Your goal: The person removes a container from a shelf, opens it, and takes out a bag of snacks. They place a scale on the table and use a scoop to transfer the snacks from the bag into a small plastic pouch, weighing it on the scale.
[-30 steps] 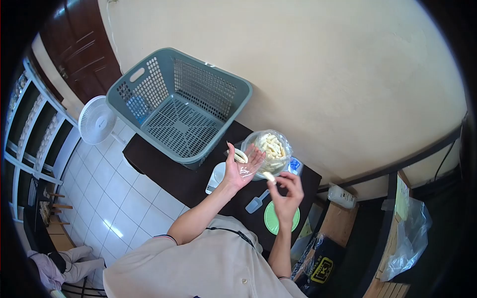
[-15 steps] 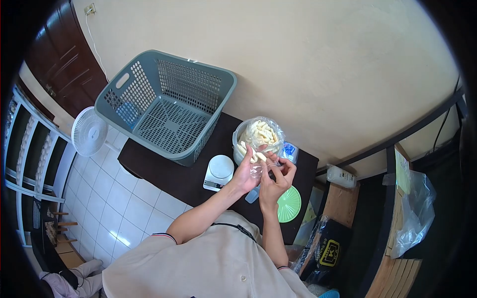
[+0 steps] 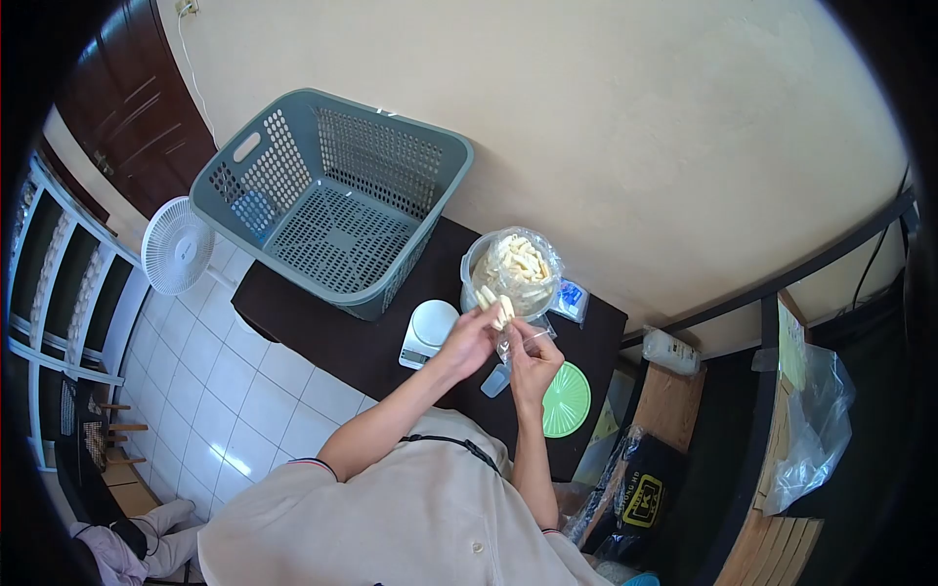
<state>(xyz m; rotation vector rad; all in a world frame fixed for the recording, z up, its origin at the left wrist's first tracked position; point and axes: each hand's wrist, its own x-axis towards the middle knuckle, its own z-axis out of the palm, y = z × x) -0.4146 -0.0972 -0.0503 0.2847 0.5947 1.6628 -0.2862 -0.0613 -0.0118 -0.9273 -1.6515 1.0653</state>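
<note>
The right hand (image 3: 534, 359) pinched the mouth of a small clear bag (image 3: 525, 339), fingers closed on its edge, seemingly to keep it open. Just beside it, the left hand (image 3: 471, 337) gripped a few pale sticks (image 3: 496, 309) above the bag. Beyond stood the tub (image 3: 511, 268) of sticks, a scale (image 3: 429, 333), a green lid (image 3: 567, 399), and a grey basket (image 3: 332, 200) by the wall.

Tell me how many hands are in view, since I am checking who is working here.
2. The left hand holds pale sticks near the bowl; the right hand pinches a clear bag beside it.
</note>
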